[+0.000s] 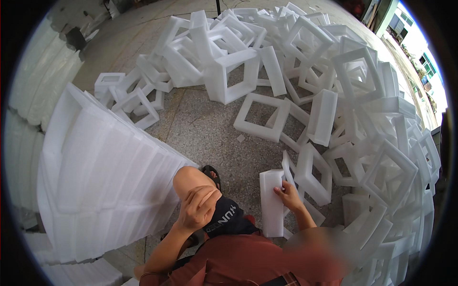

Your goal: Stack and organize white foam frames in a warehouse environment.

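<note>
My right hand [287, 195] grips a white foam frame [272, 209] at its edge, the thumb lying on the near face. Seen mostly side-on, this frame stands upright just right of my lap. My left hand [197, 208] is closed, its fingers curled together over my bare knee. Whatever lies inside those fingers, if anything, is hidden. Right beside the held piece leans another foam frame [305, 178], with a square opening. A little farther off, a flat foam frame [250, 128] rests on the speckled floor.
A big heap of white foam frames [355, 78] curves around from the far side to my right. At my left rises a tall stack of white foam pieces [102, 162]. A small white scrap [241, 138] lies on the grey floor [191, 121]. More white stacks line the far left.
</note>
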A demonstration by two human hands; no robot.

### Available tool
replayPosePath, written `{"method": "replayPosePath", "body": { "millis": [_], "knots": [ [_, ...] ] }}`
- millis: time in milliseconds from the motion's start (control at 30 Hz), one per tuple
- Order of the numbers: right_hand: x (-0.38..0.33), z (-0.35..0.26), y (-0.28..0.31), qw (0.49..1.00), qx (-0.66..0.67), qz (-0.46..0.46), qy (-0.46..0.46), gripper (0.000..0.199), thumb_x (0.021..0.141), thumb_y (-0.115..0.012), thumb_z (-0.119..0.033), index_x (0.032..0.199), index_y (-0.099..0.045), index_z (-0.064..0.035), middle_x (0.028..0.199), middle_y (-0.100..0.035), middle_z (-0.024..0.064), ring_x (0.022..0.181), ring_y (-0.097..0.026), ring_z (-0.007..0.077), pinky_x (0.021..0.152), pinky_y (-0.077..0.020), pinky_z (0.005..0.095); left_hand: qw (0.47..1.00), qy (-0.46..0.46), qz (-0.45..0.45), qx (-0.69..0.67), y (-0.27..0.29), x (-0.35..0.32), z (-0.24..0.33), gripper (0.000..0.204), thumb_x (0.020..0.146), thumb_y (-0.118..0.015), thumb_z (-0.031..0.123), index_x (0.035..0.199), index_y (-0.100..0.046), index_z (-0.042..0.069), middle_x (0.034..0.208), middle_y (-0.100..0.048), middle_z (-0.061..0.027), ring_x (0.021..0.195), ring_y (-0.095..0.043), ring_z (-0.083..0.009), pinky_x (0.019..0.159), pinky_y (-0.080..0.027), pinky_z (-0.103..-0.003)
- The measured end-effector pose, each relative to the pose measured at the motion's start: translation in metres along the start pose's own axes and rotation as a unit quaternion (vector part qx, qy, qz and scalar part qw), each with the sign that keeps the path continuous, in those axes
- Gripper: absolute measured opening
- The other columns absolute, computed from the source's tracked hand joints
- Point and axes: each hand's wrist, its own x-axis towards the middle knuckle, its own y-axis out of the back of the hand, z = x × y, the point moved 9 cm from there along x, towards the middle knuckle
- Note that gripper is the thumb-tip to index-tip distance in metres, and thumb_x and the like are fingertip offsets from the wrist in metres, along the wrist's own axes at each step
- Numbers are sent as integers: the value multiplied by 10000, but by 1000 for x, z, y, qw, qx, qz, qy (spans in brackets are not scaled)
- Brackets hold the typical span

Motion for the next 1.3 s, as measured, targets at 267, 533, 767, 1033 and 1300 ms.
{"method": "replayPosePath", "body": {
  "millis": [267, 533, 767, 1033, 1300],
  "knots": [
    [-58, -178, -27, 906, -222, 1, 360, 290, 820, -642, -22, 1107, -610, -38, 1000, -567, 119, 885, -610, 292, 779, -485, 377, 985, -22, -153, 81, -45, 30, 49, 992, 633, -884, 246, 1486, -380, 203, 1567, -261, -190, 1465, -220, -377, 1131, -225, -634],
    [-63, -192, -63, 842, -179, 160, 483, 417, 765, -710, -72, 1166, -598, -57, 1227, -533, 176, 1269, -475, 370, 1077, -383, 507, 951, -37, -186, 244, -70, 25, 26, 384, 860, -601, 149, 1240, -605, 95, 963, -567, -96, 1228, -511, -301, 1081, -287, -695],
    [69, 125, -83, 972, -138, 188, 18, 654, 819, -722, -162, 1388, -424, -37, 1390, -418, 286, 1305, -395, 485, 1087, -353, 523, 921, -28, -99, 375, -40, 39, 19, 141, 814, -628, 83, 954, -615, 70, 799, -489, -69, 1140, -549, -277, 1041, -379, -663],
    [65, 294, -141, 911, -340, -9, -235, 1067, 764, -785, -244, 1552, -83, -93, 1595, -90, 234, 1466, -100, 470, 1098, -216, 683, 940, -3, -109, 322, -32, -5, 28, 127, 864, -613, 91, 987, -637, 68, 878, -526, -74, 1232, -519, -284, 1033, -388, -652],
    [77, 302, -115, 894, -309, 260, -193, 583, 894, -581, -122, 1423, -346, -57, 1415, -413, 189, 1360, -300, 454, 1105, -244, 609, 951, 12, -104, 291, -21, -27, 34, 172, 816, -662, 40, 986, -676, 65, 913, -549, -69, 1182, -551, -306, 1011, -408, -618]
  ]
}}
